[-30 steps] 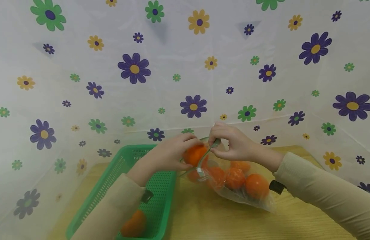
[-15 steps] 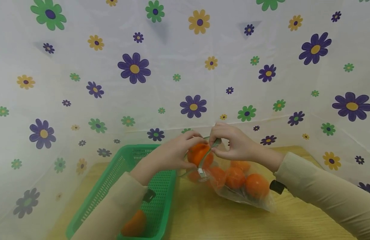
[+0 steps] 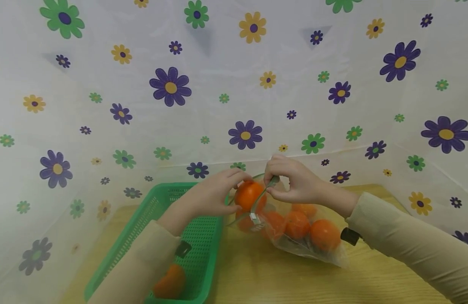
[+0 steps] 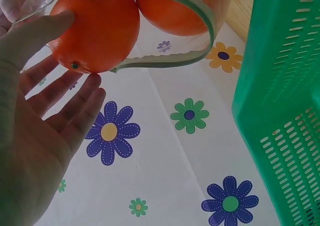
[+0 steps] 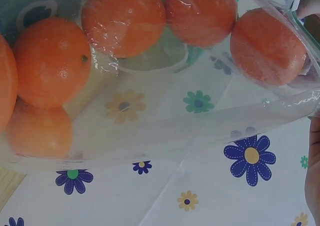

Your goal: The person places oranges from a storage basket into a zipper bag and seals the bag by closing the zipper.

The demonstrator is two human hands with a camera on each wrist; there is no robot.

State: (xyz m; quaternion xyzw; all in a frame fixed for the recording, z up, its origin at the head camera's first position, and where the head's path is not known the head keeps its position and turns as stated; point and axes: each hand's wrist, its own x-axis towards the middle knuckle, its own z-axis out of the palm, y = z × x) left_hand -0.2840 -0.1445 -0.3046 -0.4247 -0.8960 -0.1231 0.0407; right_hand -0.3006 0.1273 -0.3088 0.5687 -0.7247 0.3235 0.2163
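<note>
A clear zip bag [image 3: 313, 253] with a green-edged mouth lies on the table, with several oranges inside [image 3: 325, 234]. Another orange [image 3: 250, 196] sits at the mouth of the bag. Touching that orange is my left hand [image 3: 211, 192], thumb against one side and the other fingers extended along the other, as the left wrist view shows. My right hand [image 3: 294, 177] pinches the bag's upper edge between thumb and fingers. A small pale slider [image 3: 253, 217] shows on the green strip.
A green perforated basket [image 3: 215, 270] stands to the left on the wooden table [image 3: 256, 283], with an orange [image 3: 171, 282] at its near end, partly behind the left sleeve. A white flowered sheet [image 3: 218, 122] rises behind and at both sides.
My left hand first edged right with the orange at the bag's mouth, then drew slightly left while that orange stayed there and turned. My right hand kept its pinch.
</note>
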